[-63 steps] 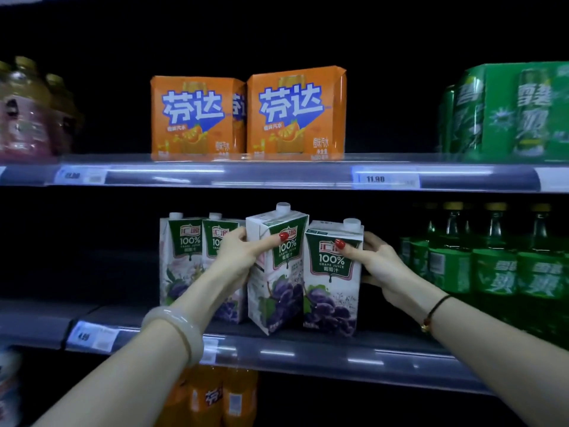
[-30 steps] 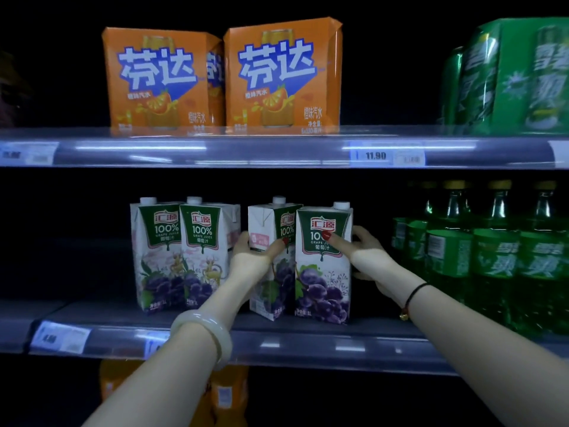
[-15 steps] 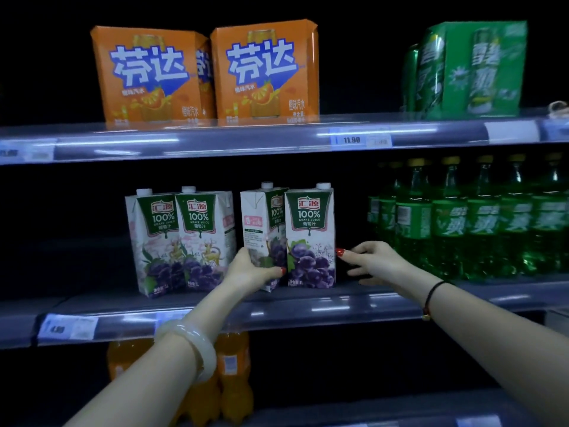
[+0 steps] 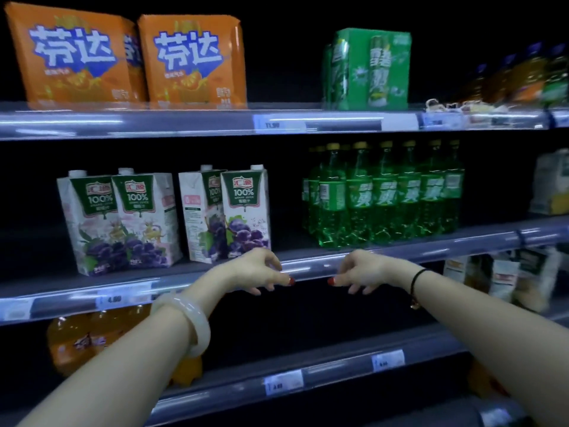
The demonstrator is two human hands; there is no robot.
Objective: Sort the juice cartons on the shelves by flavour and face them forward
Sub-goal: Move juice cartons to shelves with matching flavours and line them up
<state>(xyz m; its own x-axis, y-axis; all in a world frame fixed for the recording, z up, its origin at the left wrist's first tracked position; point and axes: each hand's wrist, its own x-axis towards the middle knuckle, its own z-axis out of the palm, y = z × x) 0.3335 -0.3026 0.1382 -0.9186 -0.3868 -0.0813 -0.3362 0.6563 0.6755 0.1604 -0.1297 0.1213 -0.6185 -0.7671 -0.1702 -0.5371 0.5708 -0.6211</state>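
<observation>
Though neither hand has hold of anything, the grape juice cartons (image 4: 144,223) are what matter: four of them stand upright on the middle shelf (image 4: 400,255), left of centre and near its front edge. The left pair (image 4: 117,223) sit touching, with green labels and grapes facing out. A gap separates them from the other two, which also touch. The rightmost carton (image 4: 246,208) shows its front squarely, but the turned carton (image 4: 197,211) beside it is angled so its white printed side panel faces the aisle, its front partly hidden behind its neighbour. To my eye that one wants a twist before the row counts as faced. All four look like the same grape flavour, so they belong together, and the gap is probably slack to close up. The left hand (image 4: 258,269), a pale bangle (image 4: 191,322) on its wrist, hangs just in front of the shelf lip below the right two cartons, fingers loosely curled downward and empty. The right hand (image 4: 363,269), a black cord (image 4: 415,278) at its wrist, mirrors it a little to the right, equally slack and empty. Further right on the same shelf stand green soda bottles (image 4: 385,192), well apart from the cartons. Above sit two orange multipacks (image 4: 129,57) and a green multipack (image 4: 369,66); below left are orange bottles (image 4: 77,340) in shadow.
</observation>
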